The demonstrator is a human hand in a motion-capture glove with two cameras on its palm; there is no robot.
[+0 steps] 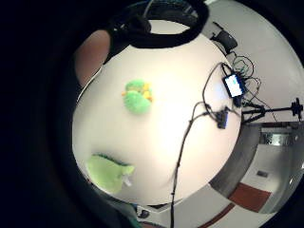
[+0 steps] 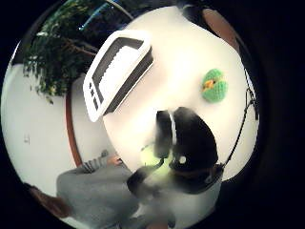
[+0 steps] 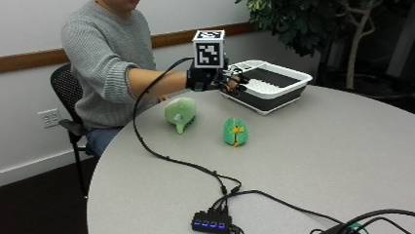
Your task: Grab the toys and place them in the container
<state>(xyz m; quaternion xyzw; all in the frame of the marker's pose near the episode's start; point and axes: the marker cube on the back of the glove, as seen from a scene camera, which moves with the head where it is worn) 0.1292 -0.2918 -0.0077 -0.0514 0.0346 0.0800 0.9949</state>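
R hand (image 3: 217,80) hangs in the air just beside the bin (image 3: 295,80), on the person's side of it, above the table (image 3: 337,161). Fingers look loosely curled w/ nothing in them, as far as the outside view shows; thumb-side palm view is half blocked by the glove, so can't fully confirm, but no toy shows in the grip.

Bin: white rim, dark walls, sits near the table edge. What lies in it can't be told from here.

Two toys not yet in. Plush (image 3: 179,113), pale green, lies near the bin on the person's side, under and a bit short of the hand. Crochet toy (image 3: 234,131), green w/ orange bits, lies on the camera side of the bin, near the plush but apart from it. Both clear of the bin wall.

A cable (image 3: 168,158) runs from the glove across the table to a hub (image 3: 211,224), well apart from the bin.

Judgement: hand is between steps, probably about to go for a toy, plush being nearest.

Risks:
- Cable trails close past the plush; a reach could drag it into either toy and shove it off-line.
- Plush sits towards the table edge; a nudge instead of a grab could roll it off.
- Crochet toy is small and rounded, so it could slip a pinch.
- Release short of the rim: toy lands outside.
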